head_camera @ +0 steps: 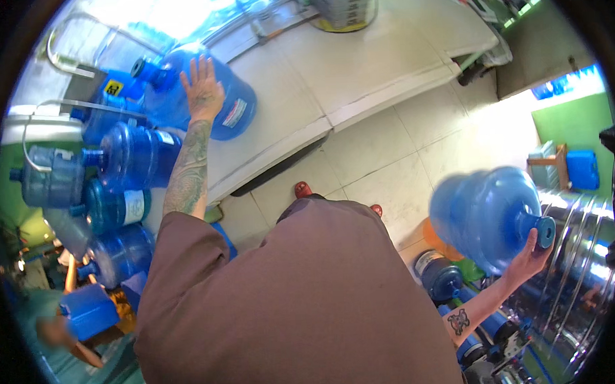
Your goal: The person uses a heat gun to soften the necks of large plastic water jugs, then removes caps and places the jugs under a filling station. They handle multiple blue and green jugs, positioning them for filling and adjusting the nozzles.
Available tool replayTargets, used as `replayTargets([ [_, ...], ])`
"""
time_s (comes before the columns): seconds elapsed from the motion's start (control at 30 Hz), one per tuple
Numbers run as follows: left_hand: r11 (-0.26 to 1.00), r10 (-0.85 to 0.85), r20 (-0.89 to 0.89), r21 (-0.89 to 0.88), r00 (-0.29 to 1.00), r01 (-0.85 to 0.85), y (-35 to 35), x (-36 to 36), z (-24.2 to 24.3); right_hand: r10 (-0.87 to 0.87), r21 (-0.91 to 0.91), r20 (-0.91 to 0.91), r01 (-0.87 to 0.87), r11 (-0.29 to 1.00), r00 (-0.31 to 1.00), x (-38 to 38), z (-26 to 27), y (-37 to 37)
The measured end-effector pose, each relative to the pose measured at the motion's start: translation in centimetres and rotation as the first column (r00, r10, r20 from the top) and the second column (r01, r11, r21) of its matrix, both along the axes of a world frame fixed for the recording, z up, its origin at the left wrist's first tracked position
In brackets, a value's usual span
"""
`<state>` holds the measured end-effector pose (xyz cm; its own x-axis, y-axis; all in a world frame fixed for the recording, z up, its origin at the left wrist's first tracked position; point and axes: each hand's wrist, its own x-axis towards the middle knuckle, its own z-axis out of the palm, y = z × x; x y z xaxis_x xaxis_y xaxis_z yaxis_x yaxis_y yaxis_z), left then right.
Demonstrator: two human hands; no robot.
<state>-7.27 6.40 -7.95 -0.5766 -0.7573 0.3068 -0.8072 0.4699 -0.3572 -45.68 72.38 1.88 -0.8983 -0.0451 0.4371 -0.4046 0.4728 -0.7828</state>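
Note:
My left hand [202, 96] lies flat with fingers spread over a large blue water jug [243, 108], which rests on its side on the tiled counter. That jug bears a white label, and its capped neck points to the left. Out to the right, my right hand [533, 252] grips the neck of another blue five-gallon water jug [483, 216]. This second jug is tilted, its capped mouth toward me and its blurred base over the floor. Whether anything supports it from below cannot be told.
Several blue jugs [138, 152] are stacked on their sides at the left. A person [56, 330] is near a blue container [90, 311] at the lower left. A ribbed steel tank [574, 264] stands at the right beside blue filter housings [495, 325]. Stacked items [339, 8] occupy the counter's far side.

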Motion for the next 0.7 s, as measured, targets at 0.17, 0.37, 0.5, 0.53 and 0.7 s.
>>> replayTargets([
  [0.17, 0.884, -0.41, -0.522, -0.026, 0.748, 0.467, -2.1, 5.4, -0.4, 0.358, -0.352, 0.065, -0.314, 0.882, 0.932, 2.0, 0.0, -18.1],
  [0.37, 0.89, 0.003, -0.849, 0.243, 0.529, 0.386, 9.5, 16.6, -11.9, 0.703, -0.409, 0.018, -0.636, 0.655, 0.711, 5.4, -1.9, -42.6],
  [0.5, 0.731, 0.44, -0.728, 0.631, 0.526, 0.262, 17.9, 23.1, -22.1, 0.828, -0.183, -0.034, -0.818, 0.545, 0.559, 8.0, -2.9, -57.4],
  [0.53, 0.694, 0.481, -0.706, 0.669, 0.52, 0.267, 19.4, 24.2, -23.7, 0.861, -0.219, -0.079, -0.852, 0.476, 0.502, 9.1, -3.6, -60.5],
  [0.7, 0.734, 0.582, -0.652, 0.678, 0.487, 0.03, 21.0, 27.7, -28.1, 0.887, -0.03, -0.128, -0.895, 0.444, 0.444, 12.9, -5.5, -69.0],
])
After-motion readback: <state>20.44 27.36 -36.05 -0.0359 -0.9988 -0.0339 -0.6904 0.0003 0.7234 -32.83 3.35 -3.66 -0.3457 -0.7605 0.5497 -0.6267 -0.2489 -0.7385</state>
